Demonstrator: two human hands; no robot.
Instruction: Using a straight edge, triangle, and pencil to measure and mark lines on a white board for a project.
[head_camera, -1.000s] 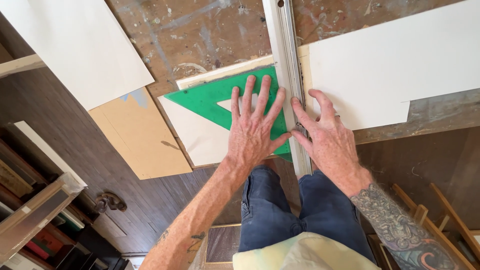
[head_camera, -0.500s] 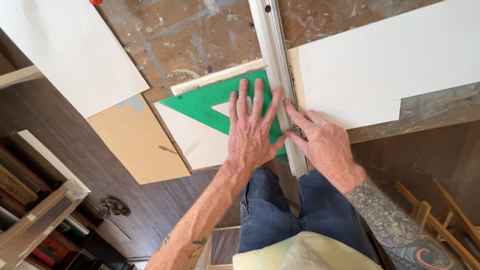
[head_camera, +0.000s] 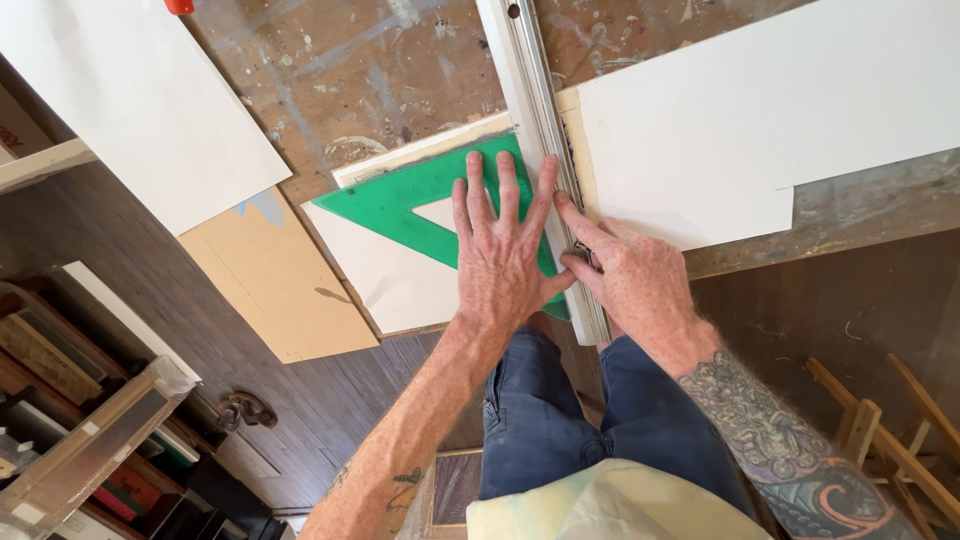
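Green triangle (head_camera: 400, 205) lies on white board (head_camera: 385, 275) at desk (head_camera: 340, 80) edge, butted against the rail (head_camera: 535, 110). My left hand (head_camera: 500, 255) is splayed flat on it; right hand (head_camera: 630, 275) is part-curled, fingers on rail. Risk: uneven pressure skews the triangle.

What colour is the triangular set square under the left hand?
Green, see-through plastic; the set square shows best in the head view, beneath the left hand.
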